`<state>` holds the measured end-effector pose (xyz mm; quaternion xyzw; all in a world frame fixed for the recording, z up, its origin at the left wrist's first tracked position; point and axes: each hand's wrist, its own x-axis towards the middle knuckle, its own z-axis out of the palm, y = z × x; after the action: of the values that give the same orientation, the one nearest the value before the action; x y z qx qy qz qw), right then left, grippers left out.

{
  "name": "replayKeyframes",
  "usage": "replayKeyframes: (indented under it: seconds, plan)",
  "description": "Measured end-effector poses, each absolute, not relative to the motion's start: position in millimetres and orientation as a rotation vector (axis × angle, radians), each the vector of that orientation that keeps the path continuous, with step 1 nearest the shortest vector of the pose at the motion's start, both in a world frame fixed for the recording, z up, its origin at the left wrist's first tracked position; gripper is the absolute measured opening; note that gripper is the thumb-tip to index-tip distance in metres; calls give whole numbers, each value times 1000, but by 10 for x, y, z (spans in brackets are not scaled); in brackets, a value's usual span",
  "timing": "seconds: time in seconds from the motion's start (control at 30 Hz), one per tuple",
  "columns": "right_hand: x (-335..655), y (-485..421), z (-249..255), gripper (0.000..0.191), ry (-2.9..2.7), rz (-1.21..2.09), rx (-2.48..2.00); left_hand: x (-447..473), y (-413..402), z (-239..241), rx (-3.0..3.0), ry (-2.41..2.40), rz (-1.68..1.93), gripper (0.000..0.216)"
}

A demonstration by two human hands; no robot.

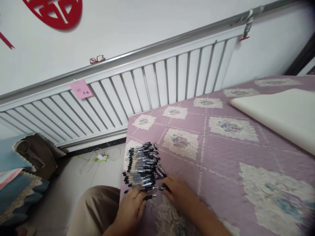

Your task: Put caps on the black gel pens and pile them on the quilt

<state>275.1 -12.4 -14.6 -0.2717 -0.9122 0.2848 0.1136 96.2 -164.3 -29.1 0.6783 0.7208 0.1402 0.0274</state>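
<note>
A pile of gel pens (141, 167) with clear barrels and black ends lies at the near left edge of the bed-like surface. Just below the pile, my left hand (131, 205) is closed round a pen (149, 197); its black grip and silvery tip stick out to the right, and the rest is hidden under my fingers. Facing it, my right hand (178, 191) pinches a short black piece that looks like a pen cap (161, 188). Similar dark caps (160, 171) lie along the pile's right side, close to my right fingertips.
A purple quilted cover with floral patches (180, 139) spreads right, bearing a folded cream sheet (278, 114). Behind runs a white radiator (147, 85) with a pink note (81, 89); glasses (97, 59) rest on its pipe. A power strip (101, 157) lies on the floor.
</note>
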Motion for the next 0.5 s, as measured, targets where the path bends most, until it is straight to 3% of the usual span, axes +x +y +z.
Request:
replayKeyframes:
  seconds: [0.3, 0.5]
  plan:
    - [2564, -126, -147, 15, -2701, 724, -726, 923, -1588, -449, 2329, 2456, 402, 23]
    - [2598, -65, -195, 11, -2621, 630, -767, 923, -1561, -378, 2333, 2479, 580, 24]
